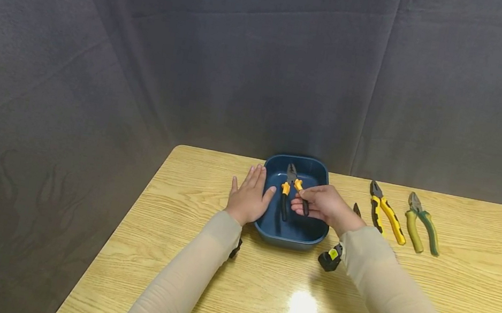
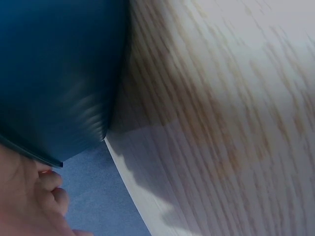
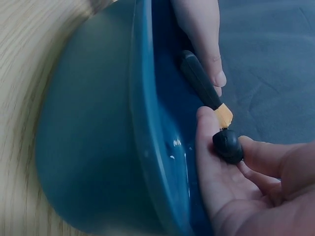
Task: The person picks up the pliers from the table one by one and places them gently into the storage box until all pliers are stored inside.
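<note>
My right hand [image 1: 319, 203] pinches one handle of a pair of pliers [image 1: 284, 204] with black and orange grips, over the inside of a dark blue basin [image 1: 289, 242]. The plier jaws point to the far side and the handles are spread. In the right wrist view the thumb and fingers [image 3: 209, 167] close round the black handle end [image 3: 228, 146]. My left hand [image 1: 248, 197] lies along the basin's left rim, fingers straight and thumb over the edge. The left wrist view shows the basin's outer wall [image 2: 64, 73] beside that hand [image 2: 29, 196].
Right of the basin lie yellow-and-black pliers [image 1: 388, 216] and green-handled pliers [image 1: 422, 225] on the wooden table [image 1: 259, 298]. A dark tool tip [image 1: 357, 210] shows beside my right wrist, the rest hidden by the arm. Grey cloth [image 1: 254, 70] hangs behind the table.
</note>
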`<state>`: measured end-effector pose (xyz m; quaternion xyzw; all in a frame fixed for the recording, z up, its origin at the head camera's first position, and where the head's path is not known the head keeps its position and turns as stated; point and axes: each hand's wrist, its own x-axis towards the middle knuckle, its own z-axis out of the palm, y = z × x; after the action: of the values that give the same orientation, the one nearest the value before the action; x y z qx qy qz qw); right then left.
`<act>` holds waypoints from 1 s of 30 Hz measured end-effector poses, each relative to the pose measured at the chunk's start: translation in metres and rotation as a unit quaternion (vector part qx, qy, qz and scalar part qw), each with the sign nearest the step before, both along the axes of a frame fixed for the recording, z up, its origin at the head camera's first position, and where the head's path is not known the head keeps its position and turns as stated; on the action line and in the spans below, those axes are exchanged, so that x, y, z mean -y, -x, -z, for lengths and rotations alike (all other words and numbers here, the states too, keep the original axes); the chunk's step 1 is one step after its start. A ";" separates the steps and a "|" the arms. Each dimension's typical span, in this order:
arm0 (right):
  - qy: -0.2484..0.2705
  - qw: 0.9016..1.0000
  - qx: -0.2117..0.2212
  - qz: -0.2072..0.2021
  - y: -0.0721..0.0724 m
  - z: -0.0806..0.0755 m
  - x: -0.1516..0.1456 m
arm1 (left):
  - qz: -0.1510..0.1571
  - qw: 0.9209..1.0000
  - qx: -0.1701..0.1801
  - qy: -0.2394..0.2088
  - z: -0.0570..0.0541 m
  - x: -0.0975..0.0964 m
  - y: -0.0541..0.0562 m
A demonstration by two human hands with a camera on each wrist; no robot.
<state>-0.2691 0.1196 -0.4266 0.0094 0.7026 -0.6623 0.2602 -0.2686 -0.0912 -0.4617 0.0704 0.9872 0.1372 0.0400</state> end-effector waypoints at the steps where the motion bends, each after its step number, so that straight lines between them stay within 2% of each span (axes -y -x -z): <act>1: 0.000 1.000 0.001 0.002 0.000 0.000 0.001 | 0.000 1.000 0.000 0.000 0.000 0.000 0.000; 11: 0.010 1.000 0.000 0.004 0.000 -0.001 0.011 | 0.007 1.000 -0.004 -0.003 0.002 0.001 0.000; 20: 0.001 1.000 0.005 0.017 0.004 0.011 0.017 | 0.009 1.000 -0.003 -0.005 0.000 0.001 0.000; 30: 0.016 0.999 0.015 0.022 -0.001 0.017 0.026 | 0.008 1.000 -0.002 -0.008 0.001 0.001 0.000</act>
<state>-0.2676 0.0934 -0.4437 0.0310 0.6871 -0.6791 0.2564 -0.2686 -0.0924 -0.4627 0.0790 0.9855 0.1450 0.0383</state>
